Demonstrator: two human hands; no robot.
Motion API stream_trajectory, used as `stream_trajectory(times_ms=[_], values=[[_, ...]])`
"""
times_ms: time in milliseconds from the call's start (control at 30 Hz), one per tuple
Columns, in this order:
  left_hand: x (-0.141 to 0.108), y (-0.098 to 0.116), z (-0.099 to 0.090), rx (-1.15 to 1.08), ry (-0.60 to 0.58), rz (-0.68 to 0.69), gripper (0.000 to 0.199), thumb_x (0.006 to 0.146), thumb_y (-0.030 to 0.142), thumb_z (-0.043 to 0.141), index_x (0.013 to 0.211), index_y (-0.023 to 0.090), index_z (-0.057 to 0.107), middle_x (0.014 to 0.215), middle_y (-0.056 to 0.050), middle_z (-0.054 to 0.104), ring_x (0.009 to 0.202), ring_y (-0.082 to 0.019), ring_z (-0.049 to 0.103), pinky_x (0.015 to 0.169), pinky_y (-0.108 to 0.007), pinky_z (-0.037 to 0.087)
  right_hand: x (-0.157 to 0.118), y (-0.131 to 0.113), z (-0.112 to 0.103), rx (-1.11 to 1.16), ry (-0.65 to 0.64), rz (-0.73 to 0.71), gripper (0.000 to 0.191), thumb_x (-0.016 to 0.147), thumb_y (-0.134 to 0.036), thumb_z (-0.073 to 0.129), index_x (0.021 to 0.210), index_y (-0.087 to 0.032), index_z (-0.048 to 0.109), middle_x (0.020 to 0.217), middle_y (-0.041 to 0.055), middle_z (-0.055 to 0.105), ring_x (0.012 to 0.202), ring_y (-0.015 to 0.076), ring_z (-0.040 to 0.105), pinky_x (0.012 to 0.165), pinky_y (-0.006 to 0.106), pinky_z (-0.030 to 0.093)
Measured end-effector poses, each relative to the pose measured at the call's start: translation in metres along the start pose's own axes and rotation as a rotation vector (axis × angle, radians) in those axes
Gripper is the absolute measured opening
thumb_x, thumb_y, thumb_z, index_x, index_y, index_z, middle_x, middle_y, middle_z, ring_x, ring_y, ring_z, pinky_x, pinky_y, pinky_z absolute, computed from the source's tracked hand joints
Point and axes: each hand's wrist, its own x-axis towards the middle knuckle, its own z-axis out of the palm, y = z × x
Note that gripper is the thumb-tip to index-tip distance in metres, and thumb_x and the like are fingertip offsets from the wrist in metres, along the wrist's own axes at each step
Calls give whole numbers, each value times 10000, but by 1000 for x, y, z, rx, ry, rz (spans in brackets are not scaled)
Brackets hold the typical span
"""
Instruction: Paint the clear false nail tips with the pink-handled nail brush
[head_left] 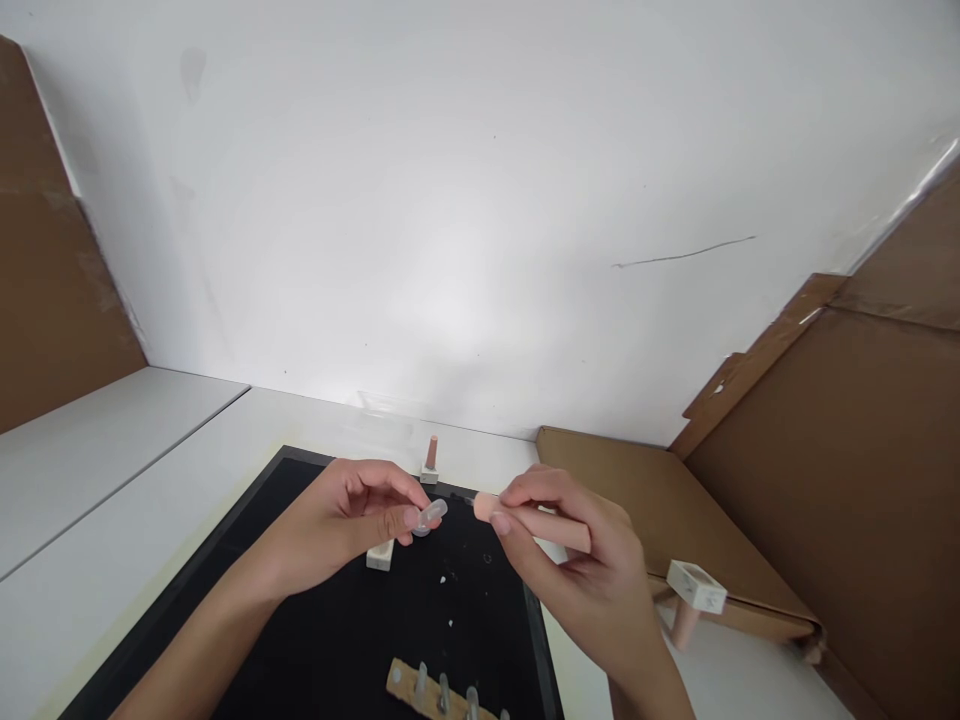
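"Over the far part of the black board, your left hand pinches a translucent nail tip between thumb and fingers. Just under it shows a clear rounded piece, too small to make out."

"And what are you gripping on the right?"

"Your right hand is closed on a pink brush handle, held between thumb and fingers, its narrow end aimed left at the nail tip. You have the two very near each other, though I can't tell whether the brush's fine end touches."

"What lies about your hands?"

"Just beneath your left fingers sits a white square block, partly covered by them. At the board's far edge, beyond your hands, stands a small block with a pink tapered top. Nearest you, a wooden strip carries a row of more clear nail tips."

"Anything to the right of you?"

"Beside your right wrist, by the near edge of a flat cardboard box, is a white block with a pink stem, the stem pointing toward you."
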Motion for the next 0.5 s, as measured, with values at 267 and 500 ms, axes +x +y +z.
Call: stream_trajectory(times_ms=[267, 500], values=[[1, -5, -2, 64, 34, 18, 95, 813, 270, 665, 842, 192, 711, 802, -13, 685, 765, -136, 611, 722, -251, 457, -3, -3, -1, 193, -42, -14, 170, 784, -69, 566, 812, -233, 527, 605, -66, 516, 494, 73, 457, 489, 195, 399], [1, -6, 0, 91, 30, 37, 86, 822, 257, 651, 849, 200, 710, 847, -24, 697, 807, -156, 614, 753, -278, 460, 1, -6, 2, 244, -138, -15, 187, 765, -45, 564, 791, -227, 535, 592, -59, 554, 504, 82, 496, 480, 195, 405]])
